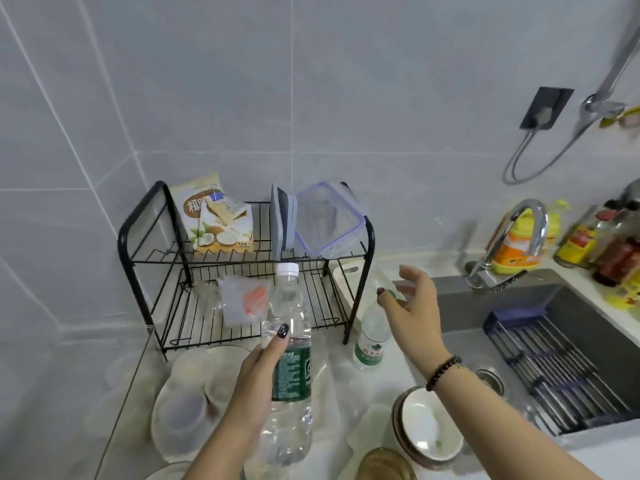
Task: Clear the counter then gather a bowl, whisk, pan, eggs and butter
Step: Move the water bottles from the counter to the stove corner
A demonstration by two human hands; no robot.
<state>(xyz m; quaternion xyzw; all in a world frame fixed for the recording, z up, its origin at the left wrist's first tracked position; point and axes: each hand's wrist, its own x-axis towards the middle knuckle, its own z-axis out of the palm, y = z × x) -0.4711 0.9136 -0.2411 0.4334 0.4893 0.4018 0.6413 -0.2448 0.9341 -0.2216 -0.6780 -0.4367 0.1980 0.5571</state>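
Counter (381, 382) clearing: our left hand (256, 379) grips a bottle (289, 341); right hand (412, 306), fingers spread, nears second bottle (370, 334) mid-frame; we advise grasping its body.

Pale grey wall tiles (311, 81) fill the back, seamed by thin white grout lines and lit evenly. A black wire rack (242, 271) stands in the corner against them. To the right, a chrome faucet (519, 230) curves over a dark grey sink (519, 323). Higher up, a black wall holder (546, 107) trails a grey hose (526, 164).
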